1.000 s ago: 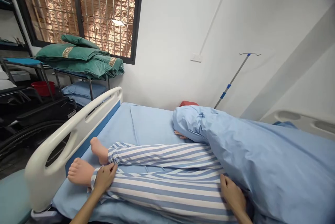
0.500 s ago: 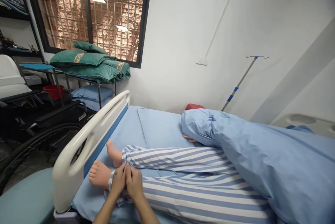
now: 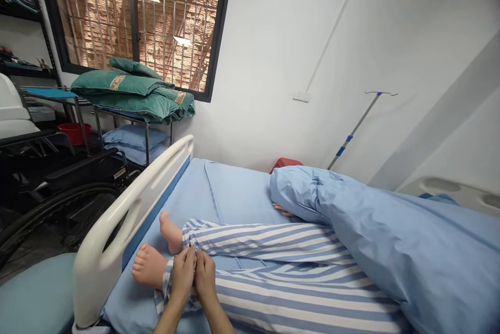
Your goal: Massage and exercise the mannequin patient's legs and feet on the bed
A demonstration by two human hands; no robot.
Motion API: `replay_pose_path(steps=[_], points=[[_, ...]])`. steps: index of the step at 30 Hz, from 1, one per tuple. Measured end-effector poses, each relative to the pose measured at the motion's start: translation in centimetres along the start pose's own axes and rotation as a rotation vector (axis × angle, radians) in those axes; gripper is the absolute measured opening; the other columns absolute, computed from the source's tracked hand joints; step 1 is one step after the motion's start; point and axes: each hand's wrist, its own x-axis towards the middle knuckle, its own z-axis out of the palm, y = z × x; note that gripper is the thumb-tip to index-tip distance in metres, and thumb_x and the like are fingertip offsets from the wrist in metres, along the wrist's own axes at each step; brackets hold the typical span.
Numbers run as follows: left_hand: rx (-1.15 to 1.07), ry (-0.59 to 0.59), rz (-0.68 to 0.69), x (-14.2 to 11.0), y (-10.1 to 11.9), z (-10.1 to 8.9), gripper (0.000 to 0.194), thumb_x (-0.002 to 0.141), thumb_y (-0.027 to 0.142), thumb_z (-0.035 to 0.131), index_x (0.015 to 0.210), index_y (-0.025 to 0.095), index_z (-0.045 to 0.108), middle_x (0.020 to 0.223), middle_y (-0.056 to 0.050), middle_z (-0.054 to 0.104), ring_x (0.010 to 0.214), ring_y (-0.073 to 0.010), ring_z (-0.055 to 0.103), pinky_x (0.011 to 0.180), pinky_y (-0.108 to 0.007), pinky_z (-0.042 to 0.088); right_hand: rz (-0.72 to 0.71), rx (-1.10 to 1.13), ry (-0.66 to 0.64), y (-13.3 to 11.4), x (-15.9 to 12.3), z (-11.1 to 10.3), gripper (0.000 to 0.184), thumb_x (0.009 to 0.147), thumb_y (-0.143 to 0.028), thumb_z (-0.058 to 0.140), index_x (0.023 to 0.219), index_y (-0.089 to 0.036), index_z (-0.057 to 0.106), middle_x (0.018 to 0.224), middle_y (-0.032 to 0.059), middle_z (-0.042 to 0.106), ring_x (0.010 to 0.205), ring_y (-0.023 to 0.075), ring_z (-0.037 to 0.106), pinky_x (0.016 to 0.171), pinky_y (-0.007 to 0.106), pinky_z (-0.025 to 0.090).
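My left hand (image 3: 183, 272) and my right hand (image 3: 205, 273) are side by side over the lower leg nearer me. Both are closed, knuckles up, pinching the cloth of the blue-and-white striped pajama trousers (image 3: 281, 292) just above the cuff. Hidden under my fingers is the exact fold they grip. Two bare feet, which look like a manikin's, stick out of the trouser legs: the near foot (image 3: 149, 266) left of my hands and the far foot (image 3: 171, 232) beyond it. A blue quilt (image 3: 363, 219) covers the upper body, with some fingers (image 3: 283, 210) showing at its edge.
The white footboard (image 3: 117, 230) rises at the left end of the bed. Beyond it are a wheelchair (image 3: 78, 183) and a rack with green cushions (image 3: 128, 91). A drip stand (image 3: 353, 133) leans into view by the wall, near a red object (image 3: 287, 163). A teal seat (image 3: 39, 292) is at lower left.
Both hands have shifted slightly right along the trouser leg, still close together on the cloth. The view has tilted a little. Feet and quilt look the same.
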Motion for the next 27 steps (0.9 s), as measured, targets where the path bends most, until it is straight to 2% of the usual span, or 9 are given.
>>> replay_pose_path(steps=[3,5,7,10,13,15,19,23,27], points=[[0.085,0.029,0.031,-0.2,-1.3,0.8,0.041,0.074,0.053,0.04,0.056,0.018,0.049,0.054,-0.002,0.055,0.055,-0.0147,0.05,0.054,-0.025,0.04,0.044,0.074,0.035,0.4,0.3,-0.1,0.044,0.086,-0.047,0.033,0.061,-0.018,0.054,0.061,0.0038,0.059,0.058,0.0159,0.051,0.055,0.025,0.038],[0.248,0.046,0.066,-0.2,-2.9,1.3,0.04,0.073,0.052,0.039,0.066,0.017,0.058,0.072,-0.008,0.066,0.068,-0.0203,0.058,0.066,-0.03,0.044,0.073,0.104,0.079,0.8,0.4,-0.1,0.043,0.084,-0.048,0.034,0.059,-0.019,0.051,0.057,0.0029,0.057,0.056,0.0156,0.05,0.054,0.025,0.039],[0.421,0.062,0.087,-0.1,-4.4,1.5,0.042,0.074,0.05,0.038,0.079,0.017,0.063,0.088,-0.013,0.068,0.08,-0.0249,0.06,0.075,-0.035,0.044,0.08,0.12,0.102,1.1,0.6,-0.2,0.042,0.083,-0.049,0.035,0.057,-0.019,0.048,0.054,0.0017,0.054,0.054,0.0151,0.049,0.053,0.025,0.039],[0.597,0.04,0.122,0.2,-5.8,1.5,0.042,0.075,0.042,0.036,0.089,0.016,0.065,0.098,-0.014,0.067,0.086,-0.0259,0.061,0.079,-0.036,0.045,0.063,0.073,0.104,1.0,0.7,-0.6,0.043,0.084,-0.049,0.033,0.057,-0.019,0.049,0.055,0.0025,0.057,0.055,0.0153,0.05,0.052,0.025,0.038],[0.707,-0.041,0.167,0.2,-5.6,1.3,0.037,0.076,0.033,0.038,0.093,0.018,0.066,0.102,-0.011,0.067,0.089,-0.0233,0.061,0.08,-0.032,0.045,-0.003,-0.162,0.07,-0.3,0.9,-1.9,0.043,0.086,-0.043,0.032,0.056,-0.019,0.052,0.055,0.0036,0.058,0.053,0.0156,0.05,0.051,0.025,0.031],[0.764,-0.107,0.15,-0.1,-5.0,1.2,0.037,0.078,0.03,0.037,0.099,0.02,0.065,0.101,-0.009,0.067,0.089,-0.0229,0.061,0.078,-0.032,0.045,-0.091,-0.322,0.026,-1.4,1.1,-3.1,0.042,0.087,-0.04,0.032,0.058,-0.019,0.054,0.054,0.0032,0.058,0.051,0.0153,0.05,0.05,0.026,0.026],[0.837,-0.149,0.102,-0.7,-4.3,1.3,0.038,0.079,0.027,0.037,0.108,0.021,0.061,0.101,-0.008,0.067,0.091,-0.0232,0.061,0.078,-0.032,0.043,-0.241,-0.415,-0.014,-1.7,1.0,-4.6,0.042,0.09,-0.037,0.03,0.062,-0.02,0.056,0.055,0.0022,0.058,0.052,0.0145,0.05,0.051,0.026,0.021],[0.844,-0.136,0.159,-0.7,-4.6,1.5,0.037,0.078,0.031,0.037,0.102,0.021,0.064,0.108,-0.007,0.065,0.096,-0.0236,0.059,0.083,-0.032,0.042,-0.187,-0.398,0.054,0.5,0.3,-4.2,0.043,0.09,-0.038,0.029,0.062,-0.02,0.056,0.055,0.0032,0.06,0.051,0.0152,0.051,0.05,0.027,0.021],[0.809,-0.122,0.155,-0.5,-4.5,1.5,0.038,0.076,0.035,0.038,0.095,0.019,0.066,0.104,-0.01,0.066,0.093,-0.0261,0.06,0.083,-0.036,0.043,-0.142,-0.368,0.097,1.9,0.1,-3.9,0.043,0.09,-0.038,0.03,0.063,-0.02,0.058,0.055,0.0034,0.06,0.052,0.0158,0.052,0.05,0.027,0.021]])
